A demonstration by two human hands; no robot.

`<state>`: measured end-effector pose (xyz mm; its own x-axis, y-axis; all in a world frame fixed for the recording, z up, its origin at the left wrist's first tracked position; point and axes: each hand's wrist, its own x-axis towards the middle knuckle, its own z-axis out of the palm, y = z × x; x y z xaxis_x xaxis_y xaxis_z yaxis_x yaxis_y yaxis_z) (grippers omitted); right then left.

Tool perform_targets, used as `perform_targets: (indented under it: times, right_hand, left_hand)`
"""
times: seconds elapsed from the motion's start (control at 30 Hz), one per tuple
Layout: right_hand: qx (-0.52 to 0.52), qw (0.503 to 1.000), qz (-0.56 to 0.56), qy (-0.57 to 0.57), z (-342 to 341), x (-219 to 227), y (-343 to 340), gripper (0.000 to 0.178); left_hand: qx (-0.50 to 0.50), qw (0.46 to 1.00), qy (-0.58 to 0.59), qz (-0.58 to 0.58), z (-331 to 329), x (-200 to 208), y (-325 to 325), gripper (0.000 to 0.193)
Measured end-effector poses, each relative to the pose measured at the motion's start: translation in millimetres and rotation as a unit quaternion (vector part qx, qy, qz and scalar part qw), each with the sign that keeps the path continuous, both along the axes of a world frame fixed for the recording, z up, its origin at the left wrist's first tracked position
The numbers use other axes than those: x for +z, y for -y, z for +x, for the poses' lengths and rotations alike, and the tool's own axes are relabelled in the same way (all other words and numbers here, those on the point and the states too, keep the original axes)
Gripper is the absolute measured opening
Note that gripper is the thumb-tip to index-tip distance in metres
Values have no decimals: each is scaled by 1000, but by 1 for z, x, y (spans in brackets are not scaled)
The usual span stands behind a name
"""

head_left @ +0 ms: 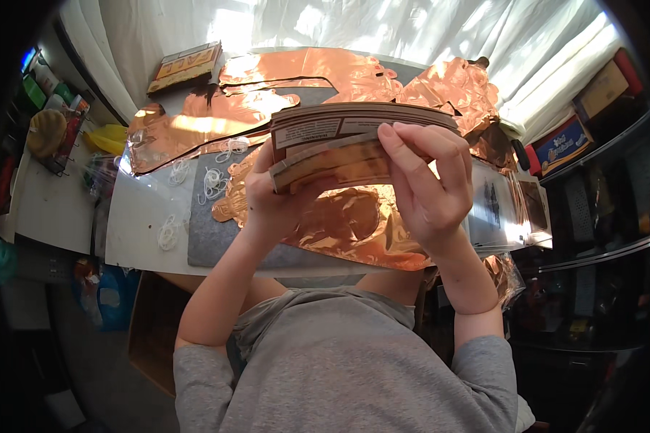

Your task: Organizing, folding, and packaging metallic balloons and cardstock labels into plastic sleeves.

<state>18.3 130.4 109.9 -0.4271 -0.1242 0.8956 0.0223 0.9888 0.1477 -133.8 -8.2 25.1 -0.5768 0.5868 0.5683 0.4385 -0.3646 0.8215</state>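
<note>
The left grip (273, 200) is closed on the card stack (332, 162) — the right grip (433, 184) holds its upper edge — above copper-coloured foil (339, 234) on the bench (133, 231).

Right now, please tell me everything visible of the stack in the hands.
The stack looks like flat printed card pieces, brown and orange, with a pale panel. Held above the table, it is parted into front and rear portions. The left hand grips its left end; the right hand holds its upper edge.
</note>
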Motion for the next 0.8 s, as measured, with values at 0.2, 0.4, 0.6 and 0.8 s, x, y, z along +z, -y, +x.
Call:
perform_targets:
  times: [0.2,0.4,0.6,0.8]
  right_hand:
    - [37,997,-28,55,-15,-23,-8,39]
    - [55,994,-52,74,-18,-22,-6,31]
    - [83,981,-105,137,-3,-5,1,27]
    - [91,939,-191,273,-2,27,0,12]
  left_hand:
    - [18,998,10,-54,-15,-31,5,42]
    - [8,994,84,-76,-14,-51,4,41]
    - [13,998,29,-58,-17,-48,3,39]
    - [12,996,26,-80,-17,-50,3,39]
